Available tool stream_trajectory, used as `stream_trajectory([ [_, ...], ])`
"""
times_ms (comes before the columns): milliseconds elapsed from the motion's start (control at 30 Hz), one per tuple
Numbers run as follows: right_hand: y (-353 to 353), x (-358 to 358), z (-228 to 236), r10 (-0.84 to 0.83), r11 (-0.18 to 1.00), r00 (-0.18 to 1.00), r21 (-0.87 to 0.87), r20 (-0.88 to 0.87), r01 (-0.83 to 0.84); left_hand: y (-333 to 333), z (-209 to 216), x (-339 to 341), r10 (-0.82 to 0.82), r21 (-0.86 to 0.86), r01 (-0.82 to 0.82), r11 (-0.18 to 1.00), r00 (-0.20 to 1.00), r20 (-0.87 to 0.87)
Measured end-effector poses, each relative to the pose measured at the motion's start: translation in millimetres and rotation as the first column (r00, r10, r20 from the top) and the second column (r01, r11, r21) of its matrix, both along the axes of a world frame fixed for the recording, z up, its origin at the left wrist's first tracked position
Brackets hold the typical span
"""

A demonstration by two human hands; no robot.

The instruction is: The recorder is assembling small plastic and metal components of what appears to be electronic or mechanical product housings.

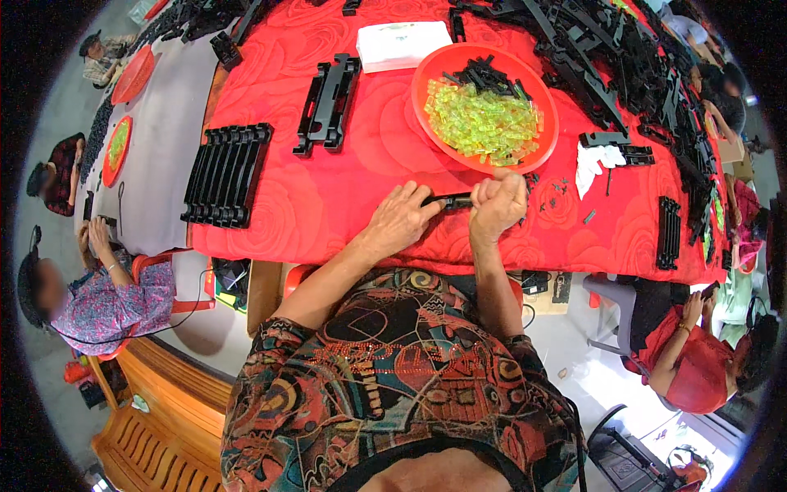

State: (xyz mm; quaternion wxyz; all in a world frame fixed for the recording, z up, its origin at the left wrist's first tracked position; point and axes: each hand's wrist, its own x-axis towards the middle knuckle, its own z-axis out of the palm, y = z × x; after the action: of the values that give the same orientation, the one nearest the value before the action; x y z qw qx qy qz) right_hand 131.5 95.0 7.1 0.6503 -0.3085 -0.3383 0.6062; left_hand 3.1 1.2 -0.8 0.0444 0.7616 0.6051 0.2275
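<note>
Near the front of the red-clothed table, my left hand [399,215] grips one end of a slim black plastic bar [452,202], its fingers bent over the part. My right hand [498,201] is closed in a fist at the bar's other end, and what lies inside it is hidden. Just beyond stands a round red bowl [420,102] with many small yellow-green clear pieces [482,123] and a heap of small black pieces [490,75]. Small dark bits [557,197] lie scattered on the cloth right of my fist.
A row of black bars [227,175] and a larger black part [327,105] lie to the left. A white box [402,45] sits behind the bowl. Black parts [586,78] pile up at the right, near a white glove [597,164]. Other people [115,287] sit on both sides.
</note>
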Motion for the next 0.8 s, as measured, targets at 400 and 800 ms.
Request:
stream_trajectory([
  [400,-8.2,-3.2,-5.4,0.055,0.998,0.996,0.02,-0.073,-0.053,-2.5,-5.9,1.3,0.002,0.009,-0.002,1.0,1.0,0.026],
  [800,-3.7,-8.6,-6.2,-0.047,0.999,0.996,-0.023,0.075,0.049,-5.0,-4.4,1.0,-0.008,0.101,0.007,0.995,1.0,0.011],
])
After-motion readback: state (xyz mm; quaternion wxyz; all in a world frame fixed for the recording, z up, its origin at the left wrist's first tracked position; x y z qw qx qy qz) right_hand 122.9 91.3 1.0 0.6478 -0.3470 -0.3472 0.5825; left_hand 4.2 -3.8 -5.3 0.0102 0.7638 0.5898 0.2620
